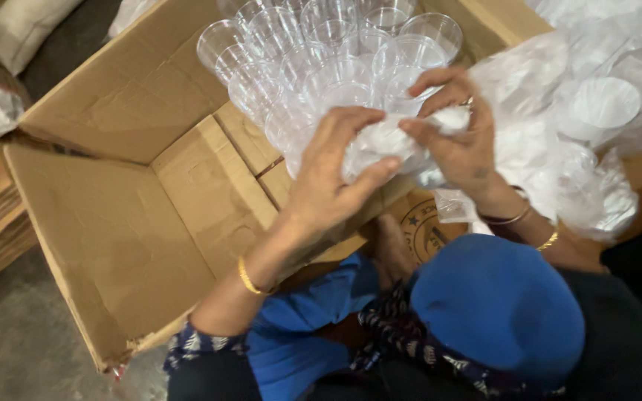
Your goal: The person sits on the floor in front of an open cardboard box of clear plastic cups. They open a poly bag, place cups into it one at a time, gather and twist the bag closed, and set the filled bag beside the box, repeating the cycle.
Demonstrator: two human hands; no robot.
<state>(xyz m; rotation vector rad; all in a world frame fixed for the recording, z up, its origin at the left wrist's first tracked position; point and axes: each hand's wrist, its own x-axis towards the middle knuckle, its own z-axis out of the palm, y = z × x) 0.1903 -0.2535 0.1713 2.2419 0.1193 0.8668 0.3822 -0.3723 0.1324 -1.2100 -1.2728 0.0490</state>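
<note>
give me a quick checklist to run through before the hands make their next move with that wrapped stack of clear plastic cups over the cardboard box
1. Left hand grips the wrapped stack of clear plastic cups: ok, fingers curl round it.
2. Right hand has hold of the thin plastic wrap at the stack's end: ok, fingertips pinch it.
3. Stack is over the open brown cardboard box: ok.
4. Loose clear cups in the box stand upright: ok, rims face up.
5. Free space on the box floor: ok, bare cardboard at near side.
6. Pile of bagged cups at right is stable: cannot tell.
</note>
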